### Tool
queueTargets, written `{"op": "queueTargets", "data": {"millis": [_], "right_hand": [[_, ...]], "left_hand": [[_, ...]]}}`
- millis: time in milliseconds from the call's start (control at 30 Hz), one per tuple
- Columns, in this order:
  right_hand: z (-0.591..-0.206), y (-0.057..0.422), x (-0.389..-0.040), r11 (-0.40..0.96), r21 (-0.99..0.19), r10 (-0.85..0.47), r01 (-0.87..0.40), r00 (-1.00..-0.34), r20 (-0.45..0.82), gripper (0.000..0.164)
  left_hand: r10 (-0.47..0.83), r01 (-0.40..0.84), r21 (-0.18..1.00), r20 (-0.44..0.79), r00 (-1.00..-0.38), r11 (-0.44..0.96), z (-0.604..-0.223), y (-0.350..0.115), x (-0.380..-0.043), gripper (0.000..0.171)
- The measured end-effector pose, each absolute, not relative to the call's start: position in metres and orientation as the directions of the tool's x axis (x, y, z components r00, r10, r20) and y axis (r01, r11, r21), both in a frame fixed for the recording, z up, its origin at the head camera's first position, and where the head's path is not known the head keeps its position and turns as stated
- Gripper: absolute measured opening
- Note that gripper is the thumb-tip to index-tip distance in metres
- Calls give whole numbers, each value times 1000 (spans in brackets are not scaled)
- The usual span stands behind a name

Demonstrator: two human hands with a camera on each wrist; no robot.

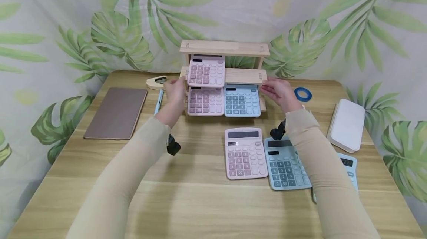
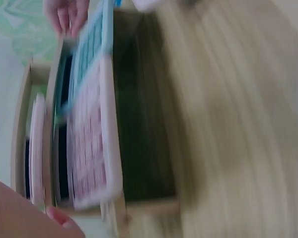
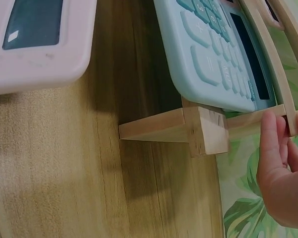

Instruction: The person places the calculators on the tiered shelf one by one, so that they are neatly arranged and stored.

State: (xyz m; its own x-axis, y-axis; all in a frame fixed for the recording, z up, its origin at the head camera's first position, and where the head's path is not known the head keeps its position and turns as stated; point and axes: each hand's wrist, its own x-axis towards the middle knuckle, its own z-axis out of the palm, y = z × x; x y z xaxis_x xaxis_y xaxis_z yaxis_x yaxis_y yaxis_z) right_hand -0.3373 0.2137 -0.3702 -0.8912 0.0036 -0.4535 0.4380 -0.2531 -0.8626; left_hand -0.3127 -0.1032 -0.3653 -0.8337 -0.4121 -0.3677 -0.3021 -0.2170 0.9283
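A small two-level wooden rack (image 1: 224, 47) stands at the back of the table. My left hand (image 1: 175, 91) grips the left end of its middle board (image 1: 245, 76), the fingertips partly hidden. My right hand (image 1: 280, 91) pinches the board's right end between thumb and fingers, plain in the right wrist view. A pink calculator (image 1: 207, 72) leans on the upper level. Below it, another pink calculator (image 1: 205, 102) and a blue calculator (image 1: 241, 102) lean side by side. The left wrist view is blurred.
On the table lie a pink calculator (image 1: 246, 153), a blue one (image 1: 287, 168) and another blue one (image 1: 350, 172) partly under my right sleeve. Around them are a brown notebook (image 1: 116, 113), blue pen (image 1: 159, 102), cream holder (image 1: 155, 82), blue tape roll (image 1: 309, 94) and white case (image 1: 348, 124).
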Motion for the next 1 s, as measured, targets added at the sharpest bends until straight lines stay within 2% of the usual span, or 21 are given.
{"op": "queueTargets", "data": {"millis": [100, 233, 333, 467, 533, 633, 700, 767, 867, 933, 1000], "right_hand": [[-370, 214, -338, -260, -864, 13, 431, -893, -449, 54], [-369, 213, -339, -275, -853, 11, 444, -886, -464, 52], [-370, 211, -341, -276, -850, 9, 448, -884, -468, 52], [-369, 211, -343, -267, -855, 8, 445, -886, -464, 52], [-366, 213, -342, -236, -862, 12, 448, -886, -463, 51], [-351, 221, -336, -97, -892, 40, 442, -894, -447, 51], [-335, 230, -326, 24, -918, 61, 396, -917, -394, 53], [-316, 242, -310, 78, -944, 72, 320, -946, -315, 57], [-291, 261, -274, 8, -990, 58, 144, -988, -144, 60], [-281, 276, -242, -48, -999, 38, 25, -999, -26, 53], [-275, 291, -206, 112, -993, 56, -26, -998, 33, 47]], "left_hand": [[-419, -297, 947, -321, -849, -125, -363, -119, -326, 43], [-276, -414, 908, -414, -867, -62, -362, -137, -344, 45], [-194, -468, 880, -475, -859, -80, -359, -142, -352, 47], [-171, -478, 868, -496, -851, -136, -354, -143, -357, 51], [-162, -482, 864, -502, -850, -147, -351, -141, -358, 52], [-139, -505, 849, -525, -840, -154, -347, -138, -359, 52], [-126, -517, 841, -537, -834, -159, -346, -136, -360, 52], [-119, -519, 838, -540, -834, -167, -345, -135, -360, 52], [-112, -515, 843, -533, -838, -155, -344, -137, -361, 52], [-105, -515, 845, -531, -841, -144, -345, -139, -361, 53], [-94, -523, 841, -537, -839, -137, -346, -140, -361, 53]]}}
